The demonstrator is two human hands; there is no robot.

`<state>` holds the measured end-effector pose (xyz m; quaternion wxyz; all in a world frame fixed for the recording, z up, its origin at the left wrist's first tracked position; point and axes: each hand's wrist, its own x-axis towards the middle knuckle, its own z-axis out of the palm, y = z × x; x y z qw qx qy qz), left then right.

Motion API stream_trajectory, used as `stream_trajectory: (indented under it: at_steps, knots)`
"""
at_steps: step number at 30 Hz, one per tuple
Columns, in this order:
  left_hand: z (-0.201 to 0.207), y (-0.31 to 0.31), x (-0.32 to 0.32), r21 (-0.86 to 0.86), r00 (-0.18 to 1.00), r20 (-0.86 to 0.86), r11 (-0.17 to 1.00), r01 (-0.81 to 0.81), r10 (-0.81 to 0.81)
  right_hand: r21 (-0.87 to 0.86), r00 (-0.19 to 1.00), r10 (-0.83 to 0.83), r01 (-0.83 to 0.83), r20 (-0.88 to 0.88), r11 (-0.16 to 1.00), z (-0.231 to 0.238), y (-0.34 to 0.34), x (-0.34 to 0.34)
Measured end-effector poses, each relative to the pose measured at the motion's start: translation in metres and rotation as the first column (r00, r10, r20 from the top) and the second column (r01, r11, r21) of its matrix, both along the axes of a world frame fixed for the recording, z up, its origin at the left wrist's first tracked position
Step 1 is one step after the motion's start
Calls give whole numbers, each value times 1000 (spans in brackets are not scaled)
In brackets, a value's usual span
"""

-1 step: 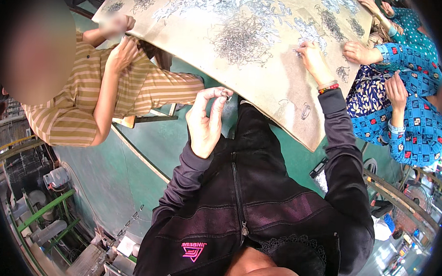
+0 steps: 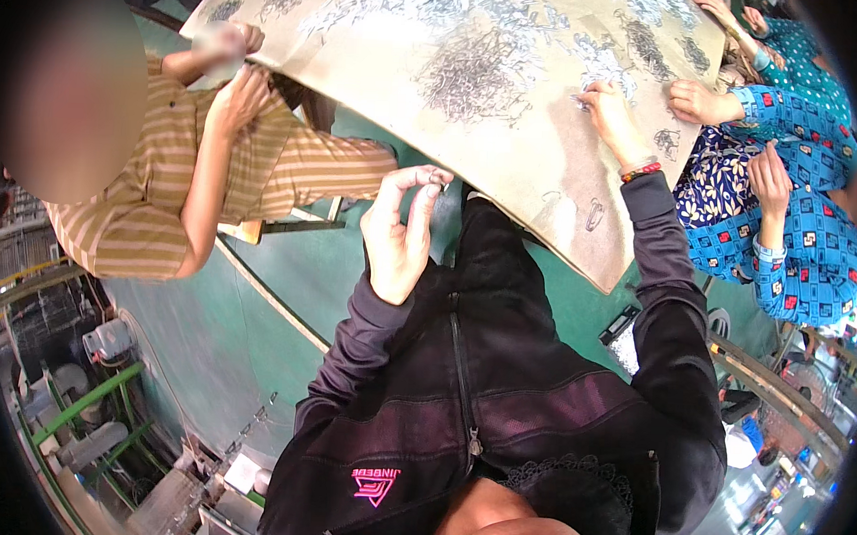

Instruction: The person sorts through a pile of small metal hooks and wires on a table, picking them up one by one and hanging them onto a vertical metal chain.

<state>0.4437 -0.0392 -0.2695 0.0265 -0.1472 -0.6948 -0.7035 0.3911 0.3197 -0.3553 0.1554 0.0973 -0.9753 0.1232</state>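
Observation:
My left hand [image 2: 399, 233] is raised in front of the near table edge, thumb and fingertips pinched on a small metal piece [image 2: 439, 179]. The exact shape of that piece is mostly hidden by the fingers. Over the right part of the tan table [image 2: 519, 166], my right hand [image 2: 609, 118] has its fingertips closed on a small silvery metal piece [image 2: 581, 103] beside the scattered light pieces. Left of it lies a heap of dark bent wire hooks [image 2: 470, 76]. A few loose wire pieces [image 2: 594, 215] rest near the table's close corner.
A person in a striped shirt [image 2: 164, 189] sits at the left, hands near the table edge. At the right, another in a blue patterned top [image 2: 808, 227] rests one hand on the table. Silvery pieces [image 2: 431, 0] spread across the far side. Green-framed machinery [image 2: 83, 405] stands lower left.

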Motion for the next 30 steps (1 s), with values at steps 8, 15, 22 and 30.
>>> stream_trajectory:
  at_steps: [8,15,22,30]
  knots:
    - [2,-9,3,-177,993,-93,982,62,-79,-308,984,-99,140,146,941,45,-53,20]
    - [-5,-9,5,-318,981,-163,947,47,-103,-976,959,210,160,189,147,88,-182,71]
    - [-6,-6,6,-388,969,-186,918,82,-165,-995,987,126,97,100,30,95,-207,85]
    - [-11,-7,7,-336,987,-6,930,151,-162,-991,989,69,131,131,-2,93,-209,90]
